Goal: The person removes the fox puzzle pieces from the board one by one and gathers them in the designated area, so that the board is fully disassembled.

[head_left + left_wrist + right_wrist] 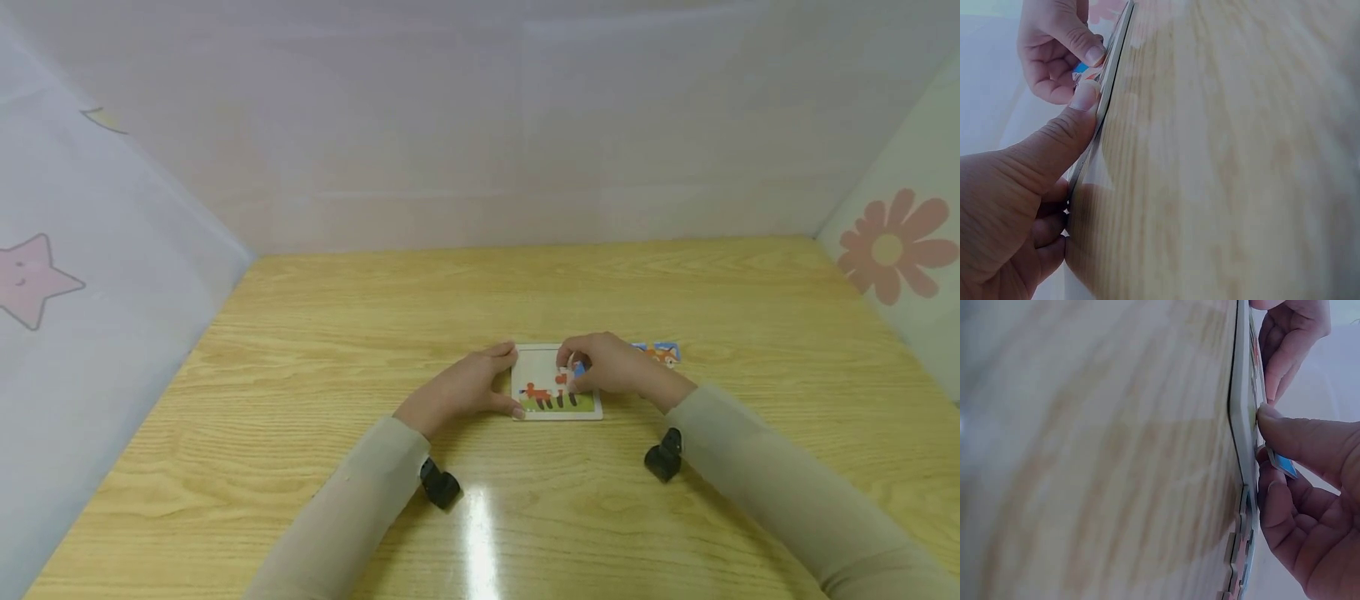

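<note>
A small square puzzle board (536, 360) with a pale rim lies on the table. Fitted pieces (542, 395) along its lower part show orange, dark legs and green ground; the upper left is bare. My left hand (468, 385) holds the board at its left side, thumb at the near corner and fingers toward the far one. Over the board's right half, my right hand (611, 364) pinches a puzzle piece with blue on it (1286, 465), tilted against the board in the right wrist view. The fingers hide part of that piece and the board's upper right.
Loose puzzle pieces (666, 353) with blue and an orange fox face lie right of the board, partly behind the right hand. The wood-grain table (360, 308) is bordered by a pale back wall (480, 150) and printed side walls.
</note>
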Available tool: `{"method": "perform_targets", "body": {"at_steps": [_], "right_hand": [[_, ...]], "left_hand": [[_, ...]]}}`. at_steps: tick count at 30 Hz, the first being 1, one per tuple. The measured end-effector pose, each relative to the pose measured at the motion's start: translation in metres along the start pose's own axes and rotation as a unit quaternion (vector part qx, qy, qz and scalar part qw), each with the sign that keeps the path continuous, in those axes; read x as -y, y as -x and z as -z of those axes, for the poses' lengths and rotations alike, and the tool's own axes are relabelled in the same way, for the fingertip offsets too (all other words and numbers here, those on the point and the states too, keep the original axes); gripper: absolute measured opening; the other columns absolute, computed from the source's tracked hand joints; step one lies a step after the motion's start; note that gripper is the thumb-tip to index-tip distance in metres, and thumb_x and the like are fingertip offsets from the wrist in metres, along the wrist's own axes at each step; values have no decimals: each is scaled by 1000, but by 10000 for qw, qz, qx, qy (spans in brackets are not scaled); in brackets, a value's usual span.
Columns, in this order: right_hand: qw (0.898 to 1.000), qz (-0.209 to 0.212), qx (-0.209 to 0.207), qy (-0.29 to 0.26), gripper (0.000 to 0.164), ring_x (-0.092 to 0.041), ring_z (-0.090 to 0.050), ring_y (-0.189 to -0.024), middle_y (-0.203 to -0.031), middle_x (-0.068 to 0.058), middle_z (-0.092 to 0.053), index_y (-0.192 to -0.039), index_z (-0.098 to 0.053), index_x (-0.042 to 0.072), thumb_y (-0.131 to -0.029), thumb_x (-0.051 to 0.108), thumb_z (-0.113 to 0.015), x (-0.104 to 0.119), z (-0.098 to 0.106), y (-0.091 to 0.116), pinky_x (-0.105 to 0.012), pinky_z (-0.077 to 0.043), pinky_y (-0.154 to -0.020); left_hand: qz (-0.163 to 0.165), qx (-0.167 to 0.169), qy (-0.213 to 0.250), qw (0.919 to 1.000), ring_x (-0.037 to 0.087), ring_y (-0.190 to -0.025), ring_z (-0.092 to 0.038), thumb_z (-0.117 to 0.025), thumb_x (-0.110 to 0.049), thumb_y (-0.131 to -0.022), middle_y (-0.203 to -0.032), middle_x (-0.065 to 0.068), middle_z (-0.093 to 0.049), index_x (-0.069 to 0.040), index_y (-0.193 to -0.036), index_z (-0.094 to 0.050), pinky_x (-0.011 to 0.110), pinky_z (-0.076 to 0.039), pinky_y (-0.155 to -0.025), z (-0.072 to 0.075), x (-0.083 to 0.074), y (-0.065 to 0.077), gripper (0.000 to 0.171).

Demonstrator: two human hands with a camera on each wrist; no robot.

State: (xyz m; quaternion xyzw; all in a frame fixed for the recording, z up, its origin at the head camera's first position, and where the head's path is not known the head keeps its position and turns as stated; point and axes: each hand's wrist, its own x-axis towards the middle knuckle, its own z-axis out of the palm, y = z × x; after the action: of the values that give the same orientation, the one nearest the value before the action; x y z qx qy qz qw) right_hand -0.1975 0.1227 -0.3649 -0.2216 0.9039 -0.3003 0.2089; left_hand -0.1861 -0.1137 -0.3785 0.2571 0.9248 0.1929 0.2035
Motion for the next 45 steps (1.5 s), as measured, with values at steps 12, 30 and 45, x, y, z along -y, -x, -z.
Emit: {"method": "perform_targets", "body": {"at_steps": [12,30,45], "right_hand": [[9933,-249,-375,-1063,16,-17,-49,-71,-82,-4,-62,-104,-67,9,-89,14,-62,-14,-3,2,-28,-43,-61],[9659,-546,-575,-2465,26,-17,-52,-76,-89,-2,-63,-110,-63,0,-89,15,-61,-19,1,13,-29,-49,-65],[9441,-745,-958,-3066,32,-18,-49,-82,-96,2,-62,-114,-59,-4,-90,17,-61,-21,7,24,-28,-47,-71]], "left_hand": [[26,32,-45,10000,22,-140,-18,-70,-52,-73,-155,3,-14,-7,-147,-24,35,-23,-112,-2,0,-2,98],[-60,-2,-24,10000,22,-140,-19,-70,-52,-73,-155,4,-16,-6,-146,-25,34,-24,-112,-2,-2,-2,98],[-69,42,-130,9999,22,-140,-19,-70,-49,-74,-155,4,-15,-6,-146,-25,34,-23,-112,-1,-3,-1,96]]}}
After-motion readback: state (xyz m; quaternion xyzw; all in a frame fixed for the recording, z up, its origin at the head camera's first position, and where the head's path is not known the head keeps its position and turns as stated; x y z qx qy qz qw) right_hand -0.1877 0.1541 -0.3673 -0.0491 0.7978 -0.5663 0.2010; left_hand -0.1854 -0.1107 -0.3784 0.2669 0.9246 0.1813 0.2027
